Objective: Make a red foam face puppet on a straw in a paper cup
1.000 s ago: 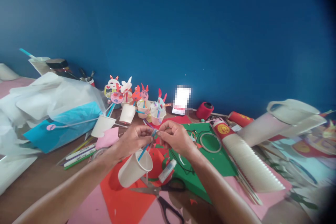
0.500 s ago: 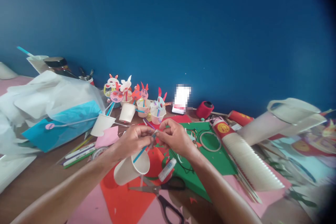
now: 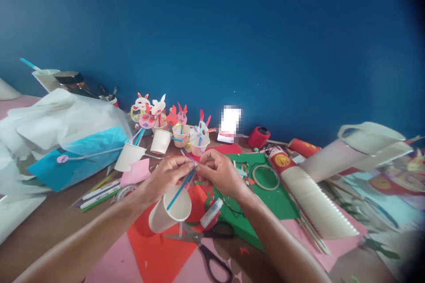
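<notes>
Both hands meet above a white paper cup (image 3: 161, 216), their fingertips nearly touching. My left hand (image 3: 172, 170) pinches the upper end of a blue straw (image 3: 177, 196), whose lower part reaches into the cup's mouth. My right hand (image 3: 214, 170) is closed at the same spot, its thumb and fingers pressed together; whatever small piece it grips is too small to make out. A thin pale strip runs down beside the straw. Below the hands, black-handled scissors (image 3: 199, 239) lie partly opened on orange and pink paper, with a small white glue tube (image 3: 211, 213) just above them.
Cups with paper animal faces (image 3: 182, 117) stand along the back. A lit phone (image 3: 230, 124) and red spool (image 3: 259, 137) are by the wall. Green paper (image 3: 259, 225), stacked cups (image 3: 315, 201) and a pitcher (image 3: 332, 159) lie right; a plastic bag (image 3: 66, 115) and markers (image 3: 101, 190) left.
The cup under my hands has shifted slightly right and the straw stands out more from it. My left thumb has risen closer to my right fingertips.
</notes>
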Available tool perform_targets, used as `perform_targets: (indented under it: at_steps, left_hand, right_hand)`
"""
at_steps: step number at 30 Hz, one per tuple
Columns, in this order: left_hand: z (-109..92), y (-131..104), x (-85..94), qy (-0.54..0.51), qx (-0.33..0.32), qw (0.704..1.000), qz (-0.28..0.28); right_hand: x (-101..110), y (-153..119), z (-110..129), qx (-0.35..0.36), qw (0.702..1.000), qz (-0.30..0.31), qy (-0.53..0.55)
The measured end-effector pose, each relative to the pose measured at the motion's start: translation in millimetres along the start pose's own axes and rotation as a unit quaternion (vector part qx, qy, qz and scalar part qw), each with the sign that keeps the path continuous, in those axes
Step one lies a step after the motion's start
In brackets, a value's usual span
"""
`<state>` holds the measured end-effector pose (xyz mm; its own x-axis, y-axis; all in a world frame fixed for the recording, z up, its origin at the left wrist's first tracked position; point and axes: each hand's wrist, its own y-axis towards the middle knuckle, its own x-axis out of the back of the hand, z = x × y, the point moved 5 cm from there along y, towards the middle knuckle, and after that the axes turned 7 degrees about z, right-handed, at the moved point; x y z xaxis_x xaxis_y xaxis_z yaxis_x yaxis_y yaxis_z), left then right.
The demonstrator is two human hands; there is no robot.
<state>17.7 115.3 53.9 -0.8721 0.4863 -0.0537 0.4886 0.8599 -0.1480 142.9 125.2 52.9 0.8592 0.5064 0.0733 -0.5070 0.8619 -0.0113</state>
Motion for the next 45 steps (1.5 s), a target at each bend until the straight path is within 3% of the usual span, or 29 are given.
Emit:
perform_targets:
  at_steps: [13, 18, 29, 34, 41, 45]
  left_hand:
    - [-1, -6, 0.6, -0.118, 0.045, 0.988, 0.090]
    - [1, -7, -1.4, -0.145, 0.056, 0.981, 0.113]
    - [4, -11, -11.9, -0.128, 0.066, 0.963, 0.226]
    - [2, -13, -13.4, -0.118, 0.071, 0.958, 0.250]
    - [3, -18, -11.1, -0.103, 0.086, 0.952, 0.275]
    - [3, -20, -10.3, -0.093, 0.100, 0.949, 0.285]
  right_hand:
    - [-1, -6, 11, 0.055, 0.994, 0.088, 0.037]
    - [-2, -11, 15, 0.047, 0.993, 0.108, 0.032]
    - [-6, -18, 22, 0.074, 0.986, 0.145, -0.043]
    - [-10, -21, 31, 0.127, 0.977, 0.134, -0.101]
    - [-24, -29, 38, 0.137, 0.972, 0.179, -0.071]
    - [-25, -30, 40, 0.189, 0.962, 0.169, -0.101]
